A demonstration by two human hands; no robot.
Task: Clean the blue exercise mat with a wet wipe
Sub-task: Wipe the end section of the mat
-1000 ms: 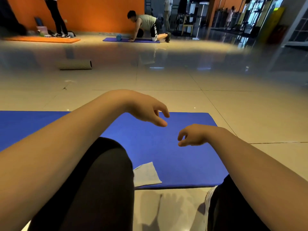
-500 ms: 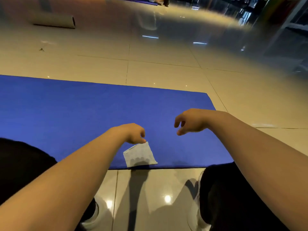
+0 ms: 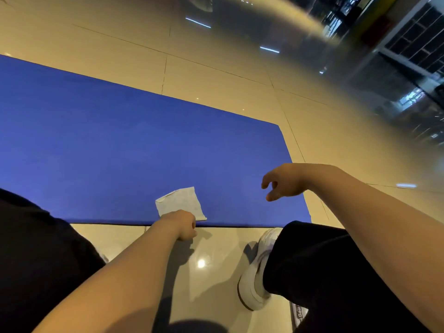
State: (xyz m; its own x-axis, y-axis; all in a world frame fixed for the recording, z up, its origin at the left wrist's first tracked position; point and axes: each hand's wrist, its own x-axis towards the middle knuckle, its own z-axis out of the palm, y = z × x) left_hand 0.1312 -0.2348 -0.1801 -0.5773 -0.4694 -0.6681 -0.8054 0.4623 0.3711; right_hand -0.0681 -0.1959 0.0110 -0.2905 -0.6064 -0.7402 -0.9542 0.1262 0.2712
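Left hand (image 3: 183, 224): knuckles up, fingers curled under, sitting right at the near edge of the blue mat (image 3: 120, 152) and overlapping the near edge of the wet wipe (image 3: 180, 203). Fingertips are hidden under the hand, so can't tell whether it's actually pinching the wipe or just resting on it.

Right hand (image 3: 286, 181): hovering above the mat's near right corner, fingers loosely curled, thumb and forefinger apart, holding nothing. Not touching the wipe; it sits well to the right of it.

Wet wipe: white, folded to a rough square, one far corner turned up slightly. Lies flat on the mat, just inside the near edge, right of the mat's visible middle and left of the right hand.

Mat: flat on the tiled floor (image 3: 216, 68), runs off frame to the left; right end visible, with its far right corner squared off. Surface looks uniform blue, no marks I can make out.

Near side of the mat: person's legs in black trousers (image 3: 324, 272), one on each side of the left forearm. White shoe (image 3: 254, 282) on the floor just short of the mat's near edge, below the right hand.

Beyond the mat's right end: dark shelving or window frames (image 3: 413, 39), blurred.
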